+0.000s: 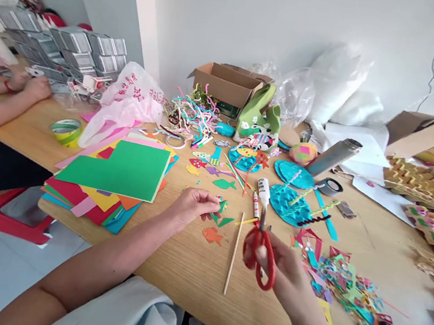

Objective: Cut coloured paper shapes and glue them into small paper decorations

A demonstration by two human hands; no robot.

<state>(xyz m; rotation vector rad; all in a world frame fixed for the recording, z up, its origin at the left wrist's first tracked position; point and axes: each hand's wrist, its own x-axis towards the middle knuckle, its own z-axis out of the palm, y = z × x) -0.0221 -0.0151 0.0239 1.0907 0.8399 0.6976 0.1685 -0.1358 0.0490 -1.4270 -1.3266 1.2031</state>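
My left hand (pixel 195 205) is closed in a pinch over the middle of the table, holding a small piece of green paper (pixel 222 206) at the fingertips. Red-handled scissors (pixel 266 269) are in my right hand (pixel 282 266), blades pointing away from me and a little apart. Green paper scraps (pixel 226 222) and an orange paper fish (pixel 212 236) lie just below my left hand. Between my hands rests a thin wooden stick (pixel 233 256). A white glue bottle (pixel 263 191) lies beyond the scissors. Farther back are a green paper fish (pixel 224 184) and a yellow one (pixel 193 170).
Stacked coloured paper (pixel 131 169) and yellow tape (pixel 65 132) lie left. Blue discs (pixel 287 203), a metal flask (pixel 334 156) and paper offcuts (pixel 349 283) are right. Pipe cleaners (pixel 191 113) and a cardboard box (pixel 226 82) stand behind. Another person's hands (pixel 36 86) rest far left.
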